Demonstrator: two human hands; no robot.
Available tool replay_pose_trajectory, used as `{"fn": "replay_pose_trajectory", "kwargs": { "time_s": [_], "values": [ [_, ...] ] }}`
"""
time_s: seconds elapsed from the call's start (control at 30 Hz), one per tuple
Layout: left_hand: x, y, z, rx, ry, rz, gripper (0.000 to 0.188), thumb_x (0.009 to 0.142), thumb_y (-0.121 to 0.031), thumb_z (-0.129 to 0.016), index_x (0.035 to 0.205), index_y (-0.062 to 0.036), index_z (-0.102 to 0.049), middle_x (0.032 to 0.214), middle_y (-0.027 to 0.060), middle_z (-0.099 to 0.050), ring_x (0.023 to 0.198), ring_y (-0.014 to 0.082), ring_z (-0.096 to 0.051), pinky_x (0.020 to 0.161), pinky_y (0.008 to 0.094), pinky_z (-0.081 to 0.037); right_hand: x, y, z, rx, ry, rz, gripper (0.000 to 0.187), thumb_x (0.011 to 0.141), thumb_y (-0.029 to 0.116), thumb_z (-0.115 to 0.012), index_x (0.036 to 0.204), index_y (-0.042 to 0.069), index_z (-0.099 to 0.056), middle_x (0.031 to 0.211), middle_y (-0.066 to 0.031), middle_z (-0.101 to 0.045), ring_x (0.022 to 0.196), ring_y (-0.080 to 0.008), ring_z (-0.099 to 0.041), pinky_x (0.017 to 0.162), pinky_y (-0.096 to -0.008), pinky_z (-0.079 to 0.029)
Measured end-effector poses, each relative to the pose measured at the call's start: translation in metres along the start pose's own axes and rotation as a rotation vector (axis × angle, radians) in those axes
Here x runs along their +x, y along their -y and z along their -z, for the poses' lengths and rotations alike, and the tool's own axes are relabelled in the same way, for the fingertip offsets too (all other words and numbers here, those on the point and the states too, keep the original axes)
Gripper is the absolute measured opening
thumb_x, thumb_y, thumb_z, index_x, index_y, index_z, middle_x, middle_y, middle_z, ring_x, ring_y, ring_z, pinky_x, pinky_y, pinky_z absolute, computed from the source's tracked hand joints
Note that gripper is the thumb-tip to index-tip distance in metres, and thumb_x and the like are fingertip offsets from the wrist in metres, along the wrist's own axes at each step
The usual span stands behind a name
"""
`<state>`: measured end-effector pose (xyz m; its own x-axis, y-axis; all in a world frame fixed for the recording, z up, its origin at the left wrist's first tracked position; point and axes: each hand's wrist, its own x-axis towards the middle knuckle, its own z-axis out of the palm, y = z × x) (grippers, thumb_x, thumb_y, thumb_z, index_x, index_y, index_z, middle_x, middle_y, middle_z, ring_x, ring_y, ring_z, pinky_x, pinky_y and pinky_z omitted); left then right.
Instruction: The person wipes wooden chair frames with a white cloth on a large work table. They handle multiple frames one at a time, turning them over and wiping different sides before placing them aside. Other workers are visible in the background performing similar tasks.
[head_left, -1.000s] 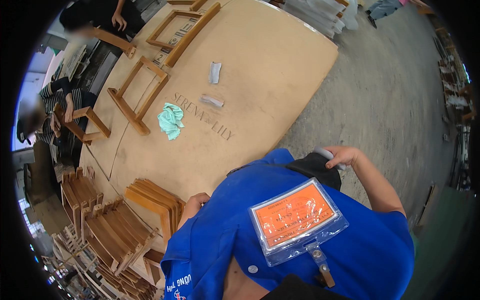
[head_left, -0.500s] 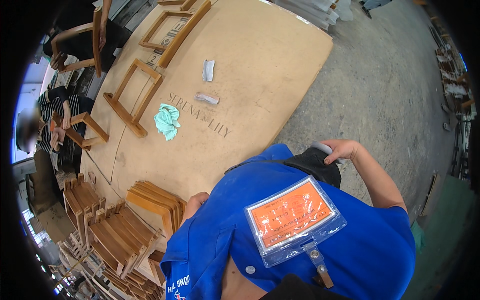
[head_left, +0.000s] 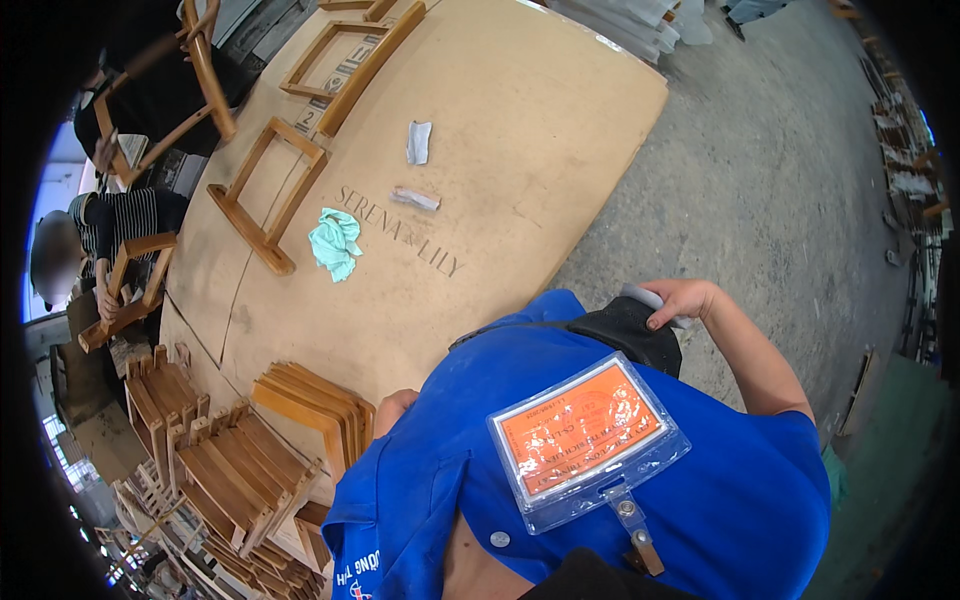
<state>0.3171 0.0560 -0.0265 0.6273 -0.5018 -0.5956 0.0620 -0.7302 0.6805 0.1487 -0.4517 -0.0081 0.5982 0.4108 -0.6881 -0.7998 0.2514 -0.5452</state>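
Observation:
My right hand [head_left: 682,300] is at my right hip, fingers curled on a pale grey piece [head_left: 643,294] at the mouth of a black pouch [head_left: 625,333]. Only the knuckles of my left hand [head_left: 393,410] show past my blue shirt [head_left: 560,470]; it sits beside a leaning stack of wooden frame parts [head_left: 310,405], and I cannot tell whether it touches or holds them. An orange badge in a clear sleeve [head_left: 585,432] hangs on my chest.
A big cardboard-covered table [head_left: 520,130] carries a teal cloth [head_left: 335,243], two small grey pieces [head_left: 417,170] and wooden frames [head_left: 265,205]. More frame parts are stacked at lower left [head_left: 210,470]. Other people handle frames at the far left [head_left: 120,270]. Concrete floor lies to the right [head_left: 780,180].
My right hand stays at the pouch and my left by the stack. The view has shifted slightly. A person at the top left has lifted a wooden frame.

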Motion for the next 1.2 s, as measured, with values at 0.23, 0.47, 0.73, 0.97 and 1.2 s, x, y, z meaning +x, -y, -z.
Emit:
{"fn": "replay_pose_trajectory", "kwargs": {
  "time_s": [0.23, 0.47, 0.73, 0.97, 1.2],
  "values": [
    [0.015, -0.021, 0.0, 0.352, -0.227, -0.342, 0.02, 0.072, -0.022, -0.062, 0.067, -0.0031, -0.057, 0.068, 0.0092, -0.055, 0.072, 0.0314, -0.055, 0.061, 0.0403, -0.044, -0.001, 0.001, 0.004, -0.105, 0.056, 0.026, 0.074, 0.069, 0.013, -0.082, 0.132, -0.002, -0.044, 0.117, -0.0116, -0.06, 0.105, -0.0183, -0.058, 0.089, -0.0315, -0.049],
    [0.04, -0.045, 0.008, 0.363, -0.103, -0.648, 0.009, 0.065, -0.015, -0.06, 0.066, -0.0071, -0.057, 0.067, 0.0049, -0.053, 0.069, 0.0252, -0.052, 0.059, 0.0374, -0.044, -0.017, -0.019, 0.035, -0.084, 0.189, -0.26, 0.074, 0.07, 0.015, -0.081, 0.132, 0.0, -0.043, 0.112, -0.0091, -0.062, 0.099, -0.0174, -0.06, 0.079, -0.0319, -0.053],
    [0.047, -0.039, 0.008, 0.289, 0.039, -0.629, 0.007, 0.065, -0.009, -0.063, 0.072, -0.0069, -0.061, 0.074, 0.0044, -0.059, 0.074, 0.0261, -0.056, 0.065, 0.0361, -0.047, 0.05, 0.028, 0.034, -0.299, 0.189, -0.215, 0.067, 0.072, 0.024, -0.081, 0.127, 0.002, -0.05, 0.114, -0.0066, -0.061, 0.108, -0.0163, -0.053, 0.094, -0.0302, -0.042],
    [0.076, -0.018, 0.035, 0.012, 0.428, -0.214, 0.024, 0.082, -0.021, -0.068, 0.102, -0.0078, -0.069, 0.091, 0.0068, -0.068, 0.086, 0.0184, -0.063, 0.08, 0.0299, -0.05, 0.08, 0.06, 0.031, -0.564, 0.368, -0.402, 0.062, 0.073, 0.025, -0.08, 0.124, 0.002, -0.053, 0.113, -0.0048, -0.061, 0.104, -0.0152, -0.053, 0.09, -0.0285, -0.044],
    [0.239, -0.015, 0.109, -0.443, -0.17, -0.043, 0.047, 0.09, -0.047, -0.058, 0.106, -0.0034, -0.062, 0.094, 0.0065, -0.066, 0.084, 0.0144, -0.06, 0.075, 0.0293, -0.048, 0.13, 0.078, 0.044, -0.359, 0.121, -0.233, 0.057, 0.087, 0.026, -0.067, 0.131, 0.001, -0.042, 0.11, -0.0121, -0.062, 0.095, -0.0194, -0.061, 0.083, -0.0324, -0.05]
  ]
}}
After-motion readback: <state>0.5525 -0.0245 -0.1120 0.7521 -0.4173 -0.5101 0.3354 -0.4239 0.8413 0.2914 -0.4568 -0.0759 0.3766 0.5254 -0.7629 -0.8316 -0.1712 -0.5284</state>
